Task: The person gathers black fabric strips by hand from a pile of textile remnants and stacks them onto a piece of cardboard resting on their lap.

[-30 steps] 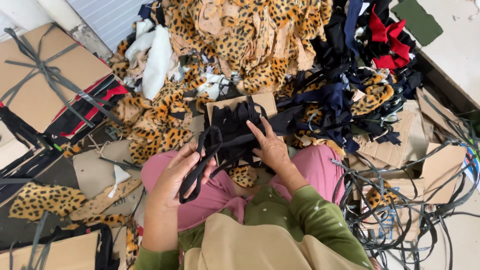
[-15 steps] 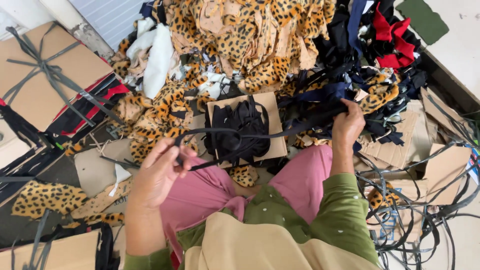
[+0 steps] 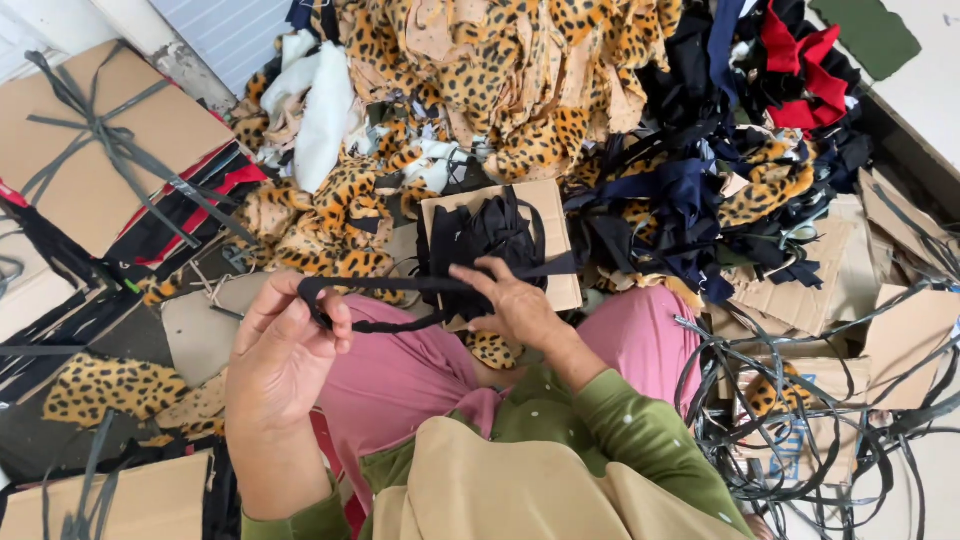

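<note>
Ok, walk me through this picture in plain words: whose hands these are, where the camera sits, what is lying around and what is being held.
There is no machine here. The picture comes from a camera worn on a person's head, looking down at their own lap and two bare hands.

The left hand pinches one end of a black fabric strip, which runs across to the right hand. Just beyond the hands lies a cardboard piece with a bundle of black strips on it.

Around it, the floor is covered with leopard-print fabric scraps, dark blue and black scraps, some red pieces and white pieces. At far left is a tied cardboard bundle, and at right a tangle of grey straps over more cardboard.

The person wears pink trousers and green sleeves.
</note>
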